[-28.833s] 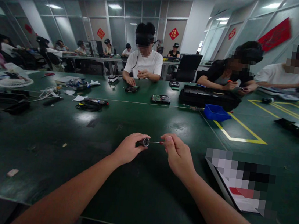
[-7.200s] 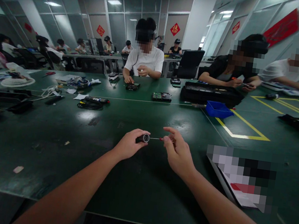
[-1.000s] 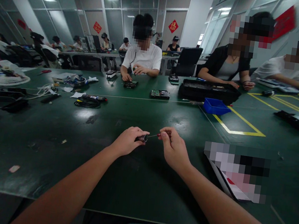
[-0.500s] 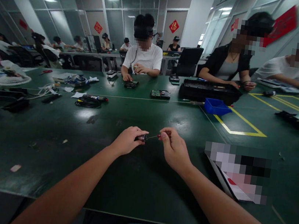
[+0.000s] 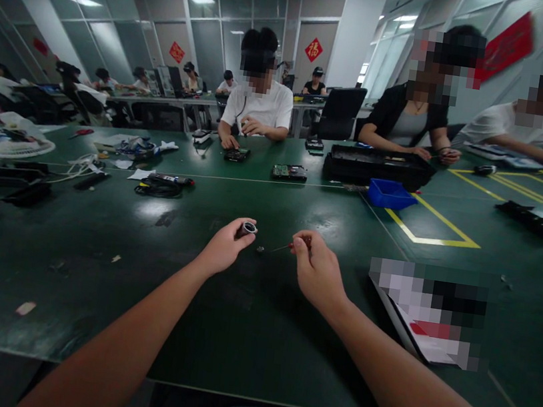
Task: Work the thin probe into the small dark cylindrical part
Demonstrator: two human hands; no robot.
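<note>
Tube [image 5: 248,228] sits well in from the near edge of the green bench [image 5: 243,334], so there's a wide stretch of benchtop for moving in front. Room gets tighter on the right, where a blurred-out flat thing [image 5: 428,330] lies slantwise.

Left hand [image 5: 222,247] has thumb and fingers curled round the tube, its round mouth aimed up and toward the camera. Long axis looks tilted, but fingers cover most of the body. Right hand [image 5: 316,264] is pinched closed on a red screwdriver [image 5: 294,244], shaft running left and slightly down, tip near a tiny bit [image 5: 260,249] on the bench.

Farther out: cable bundle [image 5: 163,185] left, blue bin [image 5: 391,195] right, circuit board [image 5: 290,172] between.
</note>
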